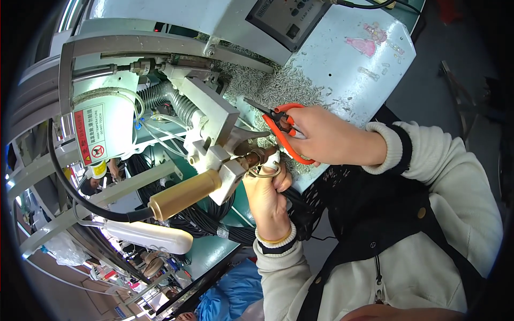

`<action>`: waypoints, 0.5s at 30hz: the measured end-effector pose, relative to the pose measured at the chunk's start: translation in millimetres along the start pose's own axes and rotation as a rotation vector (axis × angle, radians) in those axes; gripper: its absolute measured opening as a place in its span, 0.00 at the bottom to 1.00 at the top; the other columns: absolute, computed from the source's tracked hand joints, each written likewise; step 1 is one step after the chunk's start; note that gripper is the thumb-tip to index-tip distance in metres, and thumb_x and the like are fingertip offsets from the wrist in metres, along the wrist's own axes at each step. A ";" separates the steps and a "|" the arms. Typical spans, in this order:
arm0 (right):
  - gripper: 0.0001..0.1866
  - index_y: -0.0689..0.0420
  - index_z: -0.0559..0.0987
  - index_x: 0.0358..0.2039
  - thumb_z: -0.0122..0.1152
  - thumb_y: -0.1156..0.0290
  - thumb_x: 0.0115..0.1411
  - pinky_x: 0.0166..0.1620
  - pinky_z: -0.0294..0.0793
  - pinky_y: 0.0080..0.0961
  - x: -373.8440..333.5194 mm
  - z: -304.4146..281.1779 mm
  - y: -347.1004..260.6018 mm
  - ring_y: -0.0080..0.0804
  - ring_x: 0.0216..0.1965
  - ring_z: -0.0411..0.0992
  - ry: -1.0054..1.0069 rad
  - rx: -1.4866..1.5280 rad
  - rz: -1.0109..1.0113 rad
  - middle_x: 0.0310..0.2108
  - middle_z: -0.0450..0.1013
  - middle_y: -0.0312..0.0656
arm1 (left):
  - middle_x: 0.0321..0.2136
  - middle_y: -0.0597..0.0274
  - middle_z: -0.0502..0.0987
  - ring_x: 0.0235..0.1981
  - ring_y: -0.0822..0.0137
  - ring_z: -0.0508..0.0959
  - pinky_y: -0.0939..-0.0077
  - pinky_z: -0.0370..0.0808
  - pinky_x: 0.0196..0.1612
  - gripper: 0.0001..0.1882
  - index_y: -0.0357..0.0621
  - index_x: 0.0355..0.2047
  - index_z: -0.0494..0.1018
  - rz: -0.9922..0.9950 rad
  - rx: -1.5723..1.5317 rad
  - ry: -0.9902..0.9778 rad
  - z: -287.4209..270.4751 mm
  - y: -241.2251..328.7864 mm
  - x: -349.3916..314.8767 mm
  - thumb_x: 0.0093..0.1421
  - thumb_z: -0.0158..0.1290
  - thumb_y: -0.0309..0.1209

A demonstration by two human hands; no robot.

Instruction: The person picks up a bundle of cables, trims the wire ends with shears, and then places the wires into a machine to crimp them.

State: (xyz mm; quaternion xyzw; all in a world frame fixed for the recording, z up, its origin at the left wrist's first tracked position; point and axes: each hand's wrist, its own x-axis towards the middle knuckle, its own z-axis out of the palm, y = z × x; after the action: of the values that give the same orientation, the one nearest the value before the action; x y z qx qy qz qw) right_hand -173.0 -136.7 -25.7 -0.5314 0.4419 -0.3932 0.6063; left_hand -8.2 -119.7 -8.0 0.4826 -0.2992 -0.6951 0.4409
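Note:
My right hand [334, 136] is closed around orange-handled scissors [293, 152], their dark blades pointing left over a heap of small pale pieces [300, 88]. Below it, my left hand [267, 200] is raised with its fingers curled together, right beside the brown, heated-looking tip [259, 157] of a machine. Something small and white [273, 160] shows at its fingertips; whether it is held or covers a finger, I cannot tell. A metal ring [266, 172] sits at the same spot, in front of the fingers.
A gold cylinder [184, 195] with a black cable and a metal block [211, 109] stand left of my hands. A red-and-white warning label [91, 134] marks the machine. Black cable bundles [203, 222] lie below. A control box [289, 21] stands at the back.

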 end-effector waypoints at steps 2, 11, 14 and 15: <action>0.09 0.64 0.68 0.34 0.51 0.72 0.54 0.16 0.63 0.17 0.9 0.8 1.5 0.19 0.12 0.62 0.011 -0.018 -0.014 0.14 0.64 0.36 | 0.15 0.71 0.61 0.11 0.81 0.55 0.86 0.51 0.12 0.11 0.38 0.31 0.65 0.021 0.016 0.015 1.7 0.3 -1.0 0.51 0.54 0.28; 0.10 0.63 0.68 0.35 0.52 0.71 0.55 0.18 0.60 0.17 -5.2 5.3 2.7 0.18 0.14 0.61 0.050 0.054 -0.039 0.15 0.65 0.34 | 0.17 0.69 0.63 0.13 0.80 0.57 0.86 0.53 0.14 0.08 0.36 0.32 0.67 -0.005 -0.004 -0.003 0.2 0.9 -7.3 0.52 0.52 0.24; 0.11 0.63 0.68 0.35 0.54 0.70 0.54 0.18 0.60 0.17 -18.3 2.1 -2.4 0.19 0.15 0.61 -0.022 0.176 0.022 0.15 0.64 0.35 | 0.19 0.67 0.64 0.15 0.78 0.60 0.85 0.56 0.16 0.08 0.35 0.33 0.68 -0.028 -0.013 -0.010 1.7 2.1 -19.8 0.53 0.51 0.23; 0.11 0.63 0.69 0.35 0.54 0.70 0.54 0.19 0.60 0.18 -22.8 1.6 -2.1 0.19 0.15 0.60 -0.058 0.239 0.054 0.15 0.64 0.35 | 0.20 0.66 0.65 0.17 0.76 0.62 0.84 0.59 0.18 0.09 0.35 0.35 0.68 -0.046 -0.054 0.019 3.4 1.7 -28.1 0.53 0.51 0.23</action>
State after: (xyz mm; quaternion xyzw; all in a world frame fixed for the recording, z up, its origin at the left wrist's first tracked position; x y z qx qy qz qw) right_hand -178.4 -114.9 -20.9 -0.4545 0.3885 -0.4110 0.6882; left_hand -6.8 -95.1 6.2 0.4838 -0.2653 -0.7083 0.4403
